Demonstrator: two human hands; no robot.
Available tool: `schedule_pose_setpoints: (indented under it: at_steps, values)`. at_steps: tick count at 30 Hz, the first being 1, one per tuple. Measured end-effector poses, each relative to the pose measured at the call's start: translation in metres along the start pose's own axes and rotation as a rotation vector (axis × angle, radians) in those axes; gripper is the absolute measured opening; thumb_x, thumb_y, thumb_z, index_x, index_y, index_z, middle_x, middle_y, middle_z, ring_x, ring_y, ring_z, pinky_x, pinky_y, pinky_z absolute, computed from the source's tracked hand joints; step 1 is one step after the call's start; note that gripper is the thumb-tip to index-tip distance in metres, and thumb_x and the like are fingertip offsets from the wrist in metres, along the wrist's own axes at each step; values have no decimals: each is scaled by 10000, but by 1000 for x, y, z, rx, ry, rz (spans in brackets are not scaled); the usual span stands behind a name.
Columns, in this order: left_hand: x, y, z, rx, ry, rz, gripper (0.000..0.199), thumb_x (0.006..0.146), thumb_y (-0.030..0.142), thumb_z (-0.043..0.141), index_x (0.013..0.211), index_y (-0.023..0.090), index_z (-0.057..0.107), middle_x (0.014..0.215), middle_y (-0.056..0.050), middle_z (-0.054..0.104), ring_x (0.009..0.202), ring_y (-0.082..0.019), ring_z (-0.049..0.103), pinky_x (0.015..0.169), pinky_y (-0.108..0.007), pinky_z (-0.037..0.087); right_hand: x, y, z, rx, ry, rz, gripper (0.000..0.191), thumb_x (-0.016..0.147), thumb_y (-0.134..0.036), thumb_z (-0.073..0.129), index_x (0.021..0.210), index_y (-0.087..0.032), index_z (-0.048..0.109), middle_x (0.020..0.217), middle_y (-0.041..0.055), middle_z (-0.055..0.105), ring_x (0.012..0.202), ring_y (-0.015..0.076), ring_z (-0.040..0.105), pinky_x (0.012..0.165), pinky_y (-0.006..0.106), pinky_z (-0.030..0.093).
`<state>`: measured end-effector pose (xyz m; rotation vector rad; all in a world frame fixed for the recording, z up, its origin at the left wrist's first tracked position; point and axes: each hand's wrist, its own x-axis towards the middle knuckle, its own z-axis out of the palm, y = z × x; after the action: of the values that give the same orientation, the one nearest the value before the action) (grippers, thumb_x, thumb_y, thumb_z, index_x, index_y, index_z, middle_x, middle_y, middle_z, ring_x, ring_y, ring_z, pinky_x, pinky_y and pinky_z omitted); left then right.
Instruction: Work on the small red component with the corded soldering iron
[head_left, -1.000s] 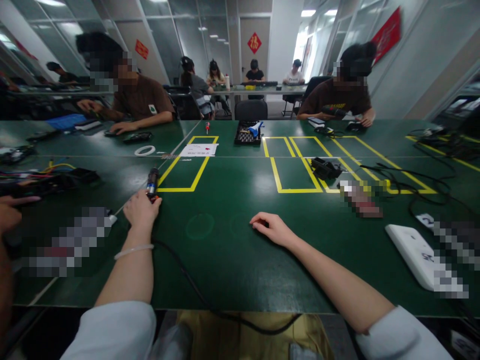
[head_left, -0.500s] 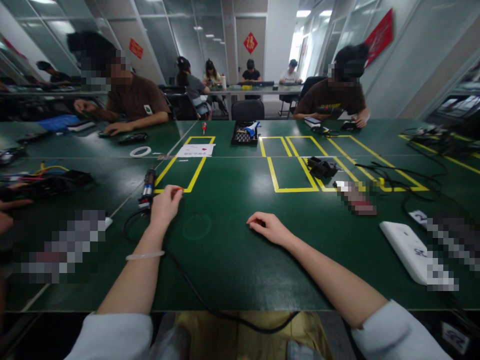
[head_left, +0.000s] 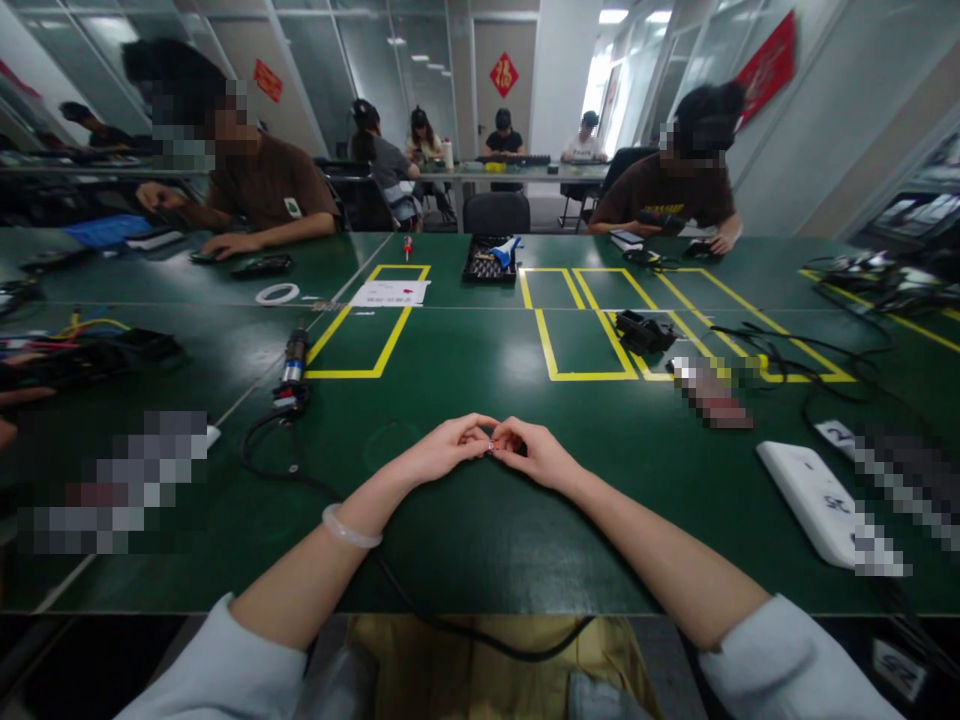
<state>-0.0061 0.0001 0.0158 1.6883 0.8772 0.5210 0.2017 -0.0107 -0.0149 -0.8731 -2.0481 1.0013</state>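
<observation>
My left hand (head_left: 454,446) and my right hand (head_left: 534,452) meet over the middle of the green table, fingertips pinched together. Between them shows a tiny silver and orange part (head_left: 492,446), too small to name, and both sets of fingers close on it. A pale bracelet circles my left wrist. Left of my hands lies a black and silver cylindrical tool (head_left: 294,362), and its black cable (head_left: 409,598) runs under my left forearm and over the table's near edge.
Yellow tape rectangles (head_left: 592,376) mark the table. Right of my hands are a black device (head_left: 641,332) and a white case (head_left: 806,505). A black tray (head_left: 480,272), a paper sheet (head_left: 390,293) and a tape roll (head_left: 277,294) lie farther off. Co-workers sit opposite.
My left hand has moved right and toward me, away from the cylindrical tool, to meet my right hand. My right hand has stayed almost in place. The view has shifted slightly.
</observation>
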Motion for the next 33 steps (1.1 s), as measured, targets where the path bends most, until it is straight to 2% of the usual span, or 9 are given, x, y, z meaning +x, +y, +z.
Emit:
schedule_pose_setpoints:
  at_steps: [4,11,16,22,24,29,33]
  values:
    - [1,-4,1,-21,41,23,389,811,296,649,1157,146,553,1017,-80,652,921,-171,621,827,-309,476,0,1,0,-4,25,30,116,852,-222,595,952,-185,551,781,-10,613,670,111,570,648,232,456]
    - [1,-10,4,88,117,69,224,817,292,638,978,147,583,917,-46,646,840,-148,618,776,-281,487,0,4,-1,-66,36,25,107,842,-211,604,934,-180,558,784,-12,600,667,107,555,644,229,436]
    - [1,-8,3,124,135,59,227,825,306,633,987,155,582,935,-51,668,857,-157,640,793,-286,492,0,4,-1,-109,53,10,193,815,-210,646,991,-182,573,824,-4,597,697,116,547,661,235,431]
    - [-2,-4,7,127,95,73,264,904,371,536,1069,165,525,893,-47,701,828,-158,667,776,-282,499,0,5,-2,-29,57,76,154,907,-305,558,956,-169,611,804,12,648,684,118,554,647,232,425]
    - [-4,-1,9,184,97,99,264,926,373,500,1103,177,513,881,-35,706,825,-155,671,777,-274,493,0,5,-3,23,56,119,185,926,-327,527,941,-165,617,800,15,662,679,118,565,649,234,429]
    - [-5,2,10,389,157,123,210,898,327,542,1081,223,546,892,3,700,852,-155,666,770,-246,469,1,3,-4,101,42,160,227,933,-358,510,907,-159,618,798,21,665,714,128,591,694,251,449]
    - [-4,0,9,420,178,123,199,914,355,516,1061,228,558,902,4,704,850,-155,664,768,-243,467,1,2,-3,134,53,139,201,908,-356,550,977,-172,590,835,18,665,714,123,581,681,247,448]
